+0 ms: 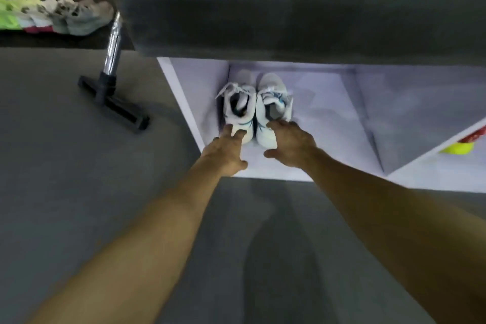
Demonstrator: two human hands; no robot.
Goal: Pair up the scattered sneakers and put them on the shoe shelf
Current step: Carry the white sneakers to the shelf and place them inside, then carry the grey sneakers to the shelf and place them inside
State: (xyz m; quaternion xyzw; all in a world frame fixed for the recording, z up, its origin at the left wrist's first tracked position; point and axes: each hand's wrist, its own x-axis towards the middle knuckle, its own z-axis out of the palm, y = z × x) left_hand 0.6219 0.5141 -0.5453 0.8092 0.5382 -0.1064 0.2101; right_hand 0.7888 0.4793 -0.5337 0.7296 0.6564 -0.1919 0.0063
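The two white sneakers (253,105) stand side by side, heels outward, in the left compartment of the white shoe shelf (181,97), so they read as one pair, and both hands, left (226,148) and right (292,143), rest open-fingered on the heels, not gripping.

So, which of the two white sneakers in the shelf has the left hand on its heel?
The left sneaker, nearer the shelf's side wall; the left hand touches its heel.
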